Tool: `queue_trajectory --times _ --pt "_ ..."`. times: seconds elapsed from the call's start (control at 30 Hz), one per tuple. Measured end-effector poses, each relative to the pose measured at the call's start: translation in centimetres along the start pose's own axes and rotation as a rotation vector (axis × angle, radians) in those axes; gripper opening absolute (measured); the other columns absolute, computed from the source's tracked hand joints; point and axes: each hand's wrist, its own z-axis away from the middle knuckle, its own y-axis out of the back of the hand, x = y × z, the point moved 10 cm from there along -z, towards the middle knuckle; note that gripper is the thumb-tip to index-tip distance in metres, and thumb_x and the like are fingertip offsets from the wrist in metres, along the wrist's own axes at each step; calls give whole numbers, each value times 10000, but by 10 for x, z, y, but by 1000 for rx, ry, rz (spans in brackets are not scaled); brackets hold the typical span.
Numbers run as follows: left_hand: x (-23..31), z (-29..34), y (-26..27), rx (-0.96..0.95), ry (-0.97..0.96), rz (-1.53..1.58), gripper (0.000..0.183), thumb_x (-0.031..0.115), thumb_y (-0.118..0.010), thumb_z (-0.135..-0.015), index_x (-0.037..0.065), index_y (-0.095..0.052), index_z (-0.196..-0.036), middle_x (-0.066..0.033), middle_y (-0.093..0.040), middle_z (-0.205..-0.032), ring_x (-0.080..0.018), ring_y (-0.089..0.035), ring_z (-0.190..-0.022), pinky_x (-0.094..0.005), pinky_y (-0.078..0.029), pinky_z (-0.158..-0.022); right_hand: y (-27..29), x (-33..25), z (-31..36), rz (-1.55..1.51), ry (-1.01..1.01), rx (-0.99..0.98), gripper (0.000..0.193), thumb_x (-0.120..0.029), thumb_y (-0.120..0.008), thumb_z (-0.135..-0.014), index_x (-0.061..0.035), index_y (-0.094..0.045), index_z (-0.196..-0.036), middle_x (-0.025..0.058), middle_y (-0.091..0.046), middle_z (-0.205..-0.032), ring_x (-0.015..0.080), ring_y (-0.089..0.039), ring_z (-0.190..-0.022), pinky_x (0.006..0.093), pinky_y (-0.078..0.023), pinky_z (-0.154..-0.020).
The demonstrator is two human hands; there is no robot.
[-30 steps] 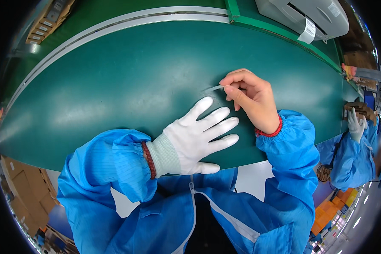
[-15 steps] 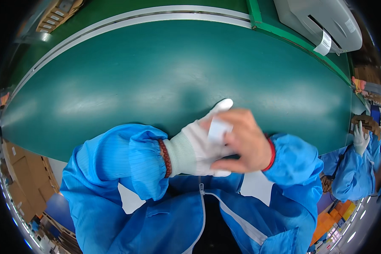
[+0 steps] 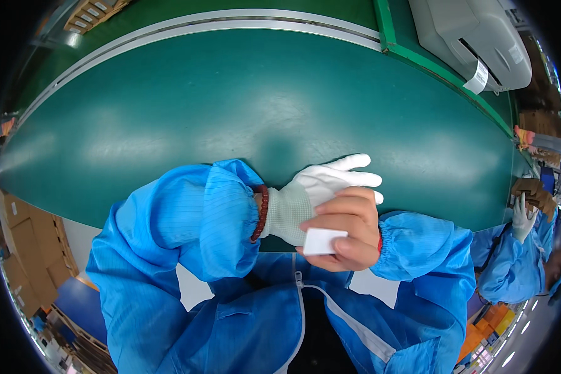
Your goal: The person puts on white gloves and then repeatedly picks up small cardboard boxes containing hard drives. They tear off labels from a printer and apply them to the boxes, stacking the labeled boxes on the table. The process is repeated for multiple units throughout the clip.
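Note:
My left hand (image 3: 323, 186) wears a white knit glove with a pale green cuff (image 3: 289, 214). Its fingers stretch out to the right, apart, over the near side of the green work surface (image 3: 230, 118). Bare and closed, my right hand (image 3: 350, 223) lies across the gloved hand by the palm and cuff, and its fingers hide part of the glove. Between its thumb and fingers is a small white rectangular piece (image 3: 320, 242), face up; whether it is card or plastic I cannot tell. A brown beaded bracelet (image 3: 263, 215) circles my left wrist.
A grey label printer (image 3: 474, 40) with a white label (image 3: 478, 78) hanging from its slot stands at the far right, behind a green rail (image 3: 442, 75). Cardboard boxes (image 3: 34, 240) are at the left. At the right edge, a co-worker's gloved hand (image 3: 522, 221) shows.
My right hand has moved nearer to me, and the white piece in it has come down and turned. The fingers of my gloved left hand now show, stretched out to the right.

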Motion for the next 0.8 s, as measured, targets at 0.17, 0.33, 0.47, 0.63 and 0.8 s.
queue_trajectory --times 0.17,0.33,0.47,0.63,0.8 --pt "2 -1 -1 -47 -79 -172 405 305 -381 -917 44 -463 -1216 -81 -534 -1147 -183 -522 -1019 -311 -376 -955 10 3 14 -73 129 133 303 -107 -599 -763 -70 -461 -1029 120 -645 -844 273 -580 -822 429 -406 -794" --pt "-9 6 1 37 57 103 342 214 -401 -914 22 -491 -1182 -78 -581 -1081 -179 -576 -953 -282 -426 -919 10 11 4 -76 11 46 855 -63 -799 -584 -106 -267 -1252 80 -634 -703 267 -537 -827 404 -414 -768" --pt "-14 10 14 265 119 301 237 47 -513 -805 32 -581 -1031 -103 -615 -948 -229 -599 -863 -295 -470 -822 13 12 7 -17 22 63 874 -104 -797 -619 -117 -226 -1281 71 -630 -718 261 -528 -848 408 -405 -771" --pt "-19 15 23 429 88 222 132 -47 -481 -612 49 -565 -647 -104 -570 -645 -290 -548 -608 -344 -439 -552 33 18 0 24 6 224 696 -96 -772 -652 -87 -315 -1178 89 -644 -726 269 -578 -803 382 -408 -686" --pt "-28 17 16 373 157 278 124 -45 -462 -597 57 -512 -546 -86 -518 -538 -265 -525 -526 -357 -393 -478 33 24 0 -20 -48 137 731 -71 -774 -642 -113 -303 -1200 69 -638 -702 246 -581 -789 391 -393 -695"
